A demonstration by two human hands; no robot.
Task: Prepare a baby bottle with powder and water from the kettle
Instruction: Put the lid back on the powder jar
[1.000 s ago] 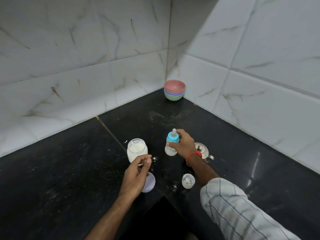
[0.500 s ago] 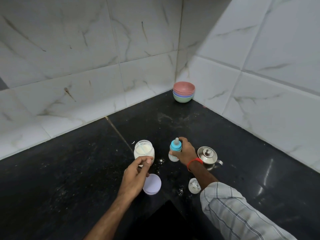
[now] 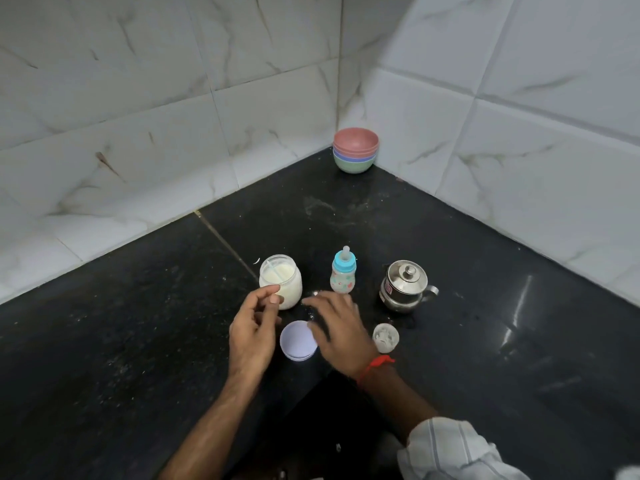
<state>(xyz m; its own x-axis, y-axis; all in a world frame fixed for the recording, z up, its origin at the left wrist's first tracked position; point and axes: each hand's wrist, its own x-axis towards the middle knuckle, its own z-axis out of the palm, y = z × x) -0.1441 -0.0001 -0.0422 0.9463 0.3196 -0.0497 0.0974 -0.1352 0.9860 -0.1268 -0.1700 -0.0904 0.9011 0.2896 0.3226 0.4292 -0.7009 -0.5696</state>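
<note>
Right hand (image 3: pixel 337 325) off small blue-capped baby bottle (image 3: pixel 343 271), grip apart, above lilac round lid (image 3: pixel 297 342); left hand (image 3: pixel 252 332) pinched, contents unclear, beside open powder jar (image 3: pixel 281 280).

The left hand (image 3: pixel 252 329) hovers with thumb and forefinger pinched together and the other fingers curled, while the right hand (image 3: pixel 341 332), a red thread around its wrist, reaches leftward with fingers spread, palm down.

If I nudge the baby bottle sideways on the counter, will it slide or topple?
The baby bottle stands upright, tall and narrow with a small base, so it probably tips rather than slides. It looks like small, light plastic, so even a gentle push may move it. Its round body would likely roll, perhaps toward the kettle, if it fell on the smooth black counter.
</note>
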